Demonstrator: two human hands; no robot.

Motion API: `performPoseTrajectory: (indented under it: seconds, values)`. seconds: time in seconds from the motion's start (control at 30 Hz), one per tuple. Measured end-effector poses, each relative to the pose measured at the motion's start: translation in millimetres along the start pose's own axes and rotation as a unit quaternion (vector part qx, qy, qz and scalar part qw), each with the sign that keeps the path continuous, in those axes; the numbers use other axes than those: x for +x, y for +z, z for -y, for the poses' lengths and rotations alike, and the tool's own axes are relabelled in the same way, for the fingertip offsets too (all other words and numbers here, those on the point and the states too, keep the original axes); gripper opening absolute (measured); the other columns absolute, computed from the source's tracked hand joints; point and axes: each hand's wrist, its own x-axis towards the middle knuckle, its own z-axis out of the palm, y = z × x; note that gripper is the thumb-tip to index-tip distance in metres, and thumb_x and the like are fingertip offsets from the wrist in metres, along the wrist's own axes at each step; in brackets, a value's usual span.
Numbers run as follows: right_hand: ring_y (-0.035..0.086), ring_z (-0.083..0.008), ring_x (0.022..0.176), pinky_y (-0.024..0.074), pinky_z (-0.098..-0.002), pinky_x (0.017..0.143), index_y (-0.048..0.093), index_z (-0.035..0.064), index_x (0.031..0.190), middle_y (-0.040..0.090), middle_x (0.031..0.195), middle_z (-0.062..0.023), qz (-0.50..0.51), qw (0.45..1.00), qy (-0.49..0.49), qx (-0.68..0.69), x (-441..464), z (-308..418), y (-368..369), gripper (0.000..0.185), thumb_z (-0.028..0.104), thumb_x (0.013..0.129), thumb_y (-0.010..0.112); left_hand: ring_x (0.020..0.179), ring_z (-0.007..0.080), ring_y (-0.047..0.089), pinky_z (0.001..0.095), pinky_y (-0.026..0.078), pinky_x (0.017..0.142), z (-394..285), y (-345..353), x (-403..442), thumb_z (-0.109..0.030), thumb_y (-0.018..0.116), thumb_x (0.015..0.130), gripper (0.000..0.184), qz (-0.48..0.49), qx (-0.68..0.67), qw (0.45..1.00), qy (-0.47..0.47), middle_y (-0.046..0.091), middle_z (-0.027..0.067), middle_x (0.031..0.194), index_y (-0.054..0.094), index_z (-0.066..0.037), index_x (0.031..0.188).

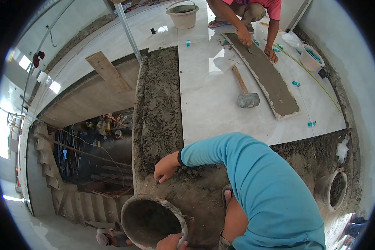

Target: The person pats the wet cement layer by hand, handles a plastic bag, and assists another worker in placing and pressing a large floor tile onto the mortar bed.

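Observation:
My right hand (pixel 166 167), in a blue sleeve, is over the near end of a strip of rough wet mortar (pixel 158 100). Its fingers are curled together, and anything inside them is hidden. At the bottom edge, my left hand (pixel 171 242) grips the rim of a round bucket (pixel 131 205) whose inside is dark. The bucket is tilted on the dirty floor, close below my right hand. Right of the mortar strip lie large glossy white tiles (pixel 204 112). On them rests a mallet (pixel 248 100) with a wooden handle.
Left of the mortar is a deep opening (pixel 100 154) with stairs; a person (pixel 112 238) shows below. Across the tiles, a co-worker's hands (pixel 244 36) work at a mortar-coated tile strip (pixel 271 79). Buckets stand at the back (pixel 182 18), right (pixel 311 58) and lower right (pixel 331 189).

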Motion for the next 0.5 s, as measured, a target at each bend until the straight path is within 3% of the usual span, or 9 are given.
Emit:
performPoseTrajectory:
  seconds: [0.5]
  values:
    - [0.052,-0.0299,0.066,0.0405,-0.0465,0.064,0.058,0.0013,0.085,0.057,0.075,-0.0140,0.013,1.000,0.017,-0.002,-1.9,3.8,-5.1,0.033,0.031,0.097,0.049,0.106,0.0421,0.056,0.0458,0.046,0.087,-9.4,-6.3,2.4,-0.018,0.055,0.091,0.034,0.010,-0.001,1.000,-0.016,0.058,0.0232,0.115,0.054,-0.001,0.120]
